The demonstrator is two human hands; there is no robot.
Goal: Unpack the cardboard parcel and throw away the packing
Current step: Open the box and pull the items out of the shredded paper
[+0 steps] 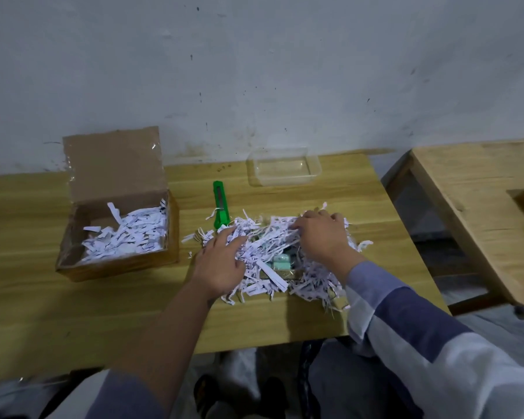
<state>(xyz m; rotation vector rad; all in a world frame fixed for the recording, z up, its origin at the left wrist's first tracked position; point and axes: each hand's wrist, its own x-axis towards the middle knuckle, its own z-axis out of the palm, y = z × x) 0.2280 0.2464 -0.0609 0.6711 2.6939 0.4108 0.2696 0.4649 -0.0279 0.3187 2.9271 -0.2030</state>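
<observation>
Wooden table point(43, 300): cardboard box point(115, 264); green cutter point(220, 207); shredded paper point(312, 282); clear tub point(283, 166).

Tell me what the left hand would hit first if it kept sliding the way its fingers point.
The left hand points right and slightly away, into the shredded paper. It would likely plough more shreds first, then perhaps the pale green item half buried there; depth is unclear.

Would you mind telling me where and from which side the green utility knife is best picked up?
Judging by its pose, grip the green utility knife across its bare far half, coming from above. It lies flat on the table, lengthwise away from the person, and its near end is tucked under the shredded paper. The left hand is nearer.
</observation>
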